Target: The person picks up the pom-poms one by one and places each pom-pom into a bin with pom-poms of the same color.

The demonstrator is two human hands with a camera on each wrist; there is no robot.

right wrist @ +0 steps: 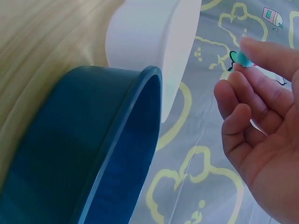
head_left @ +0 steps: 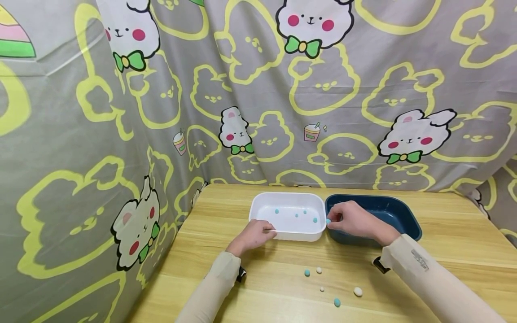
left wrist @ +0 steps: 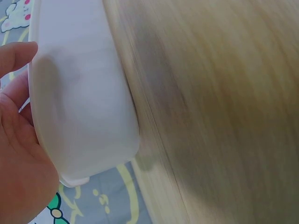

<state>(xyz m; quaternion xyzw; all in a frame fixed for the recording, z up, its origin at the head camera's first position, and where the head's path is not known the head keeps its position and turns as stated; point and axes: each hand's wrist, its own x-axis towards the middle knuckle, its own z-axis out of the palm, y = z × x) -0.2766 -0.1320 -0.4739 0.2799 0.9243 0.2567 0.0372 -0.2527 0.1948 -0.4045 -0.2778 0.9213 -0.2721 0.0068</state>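
My right hand point(head_left: 355, 220) pinches a small turquoise ball point(right wrist: 243, 59) between thumb and index finger, with the other fingers curled loosely. It hovers over the left end of a dark blue plastic box point(head_left: 397, 242), close to where that box meets a white plastic box point(head_left: 296, 235). My left hand point(head_left: 253, 234) holds the white box by its front-left rim; the thumb point(left wrist: 21, 55) meets the rim, and the other fingers are partly hidden behind it. Inside the white box lie several turquoise balls point(head_left: 276, 211). Most of the blue box's floor is hidden by my right hand and forearm.
On the wooden table point(head_left: 218, 206), in front of the boxes, lie two turquoise balls point(head_left: 337, 302) and three white balls point(head_left: 357, 291) of different sizes. A grey patterned curtain point(head_left: 266, 98) hangs behind the table and along its left side.
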